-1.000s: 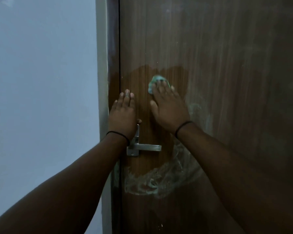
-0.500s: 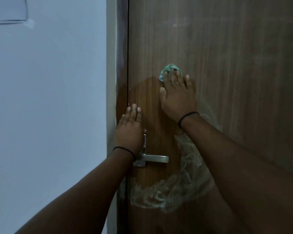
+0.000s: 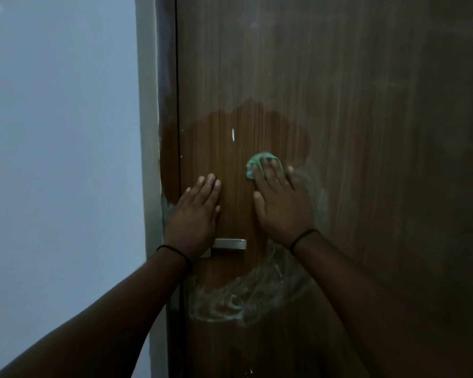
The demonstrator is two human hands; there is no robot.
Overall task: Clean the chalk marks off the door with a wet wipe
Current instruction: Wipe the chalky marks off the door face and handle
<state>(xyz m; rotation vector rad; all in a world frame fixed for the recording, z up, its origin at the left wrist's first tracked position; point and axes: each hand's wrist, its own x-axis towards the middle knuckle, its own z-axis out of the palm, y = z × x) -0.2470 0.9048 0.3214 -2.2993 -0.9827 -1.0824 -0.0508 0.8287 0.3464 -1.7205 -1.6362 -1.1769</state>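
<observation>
Sliding back down the wooden door (image 3: 339, 132), the right hand (image 3: 283, 204) is pressing a green wet wipe (image 3: 253, 163) under flat, slightly spread fingers (image 3: 273, 173), while chalk smears (image 3: 243, 298) below are remaining and the left hand (image 3: 195, 214), fingers together, is bracing.

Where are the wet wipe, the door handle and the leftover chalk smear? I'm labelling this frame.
wet wipe (image 3: 253, 162): head view, the green bunch showing above the fingertips.
door handle (image 3: 230, 244): head view, middle of the metal lever.
chalk smear (image 3: 238, 301): head view, white swirl below the handle.
</observation>
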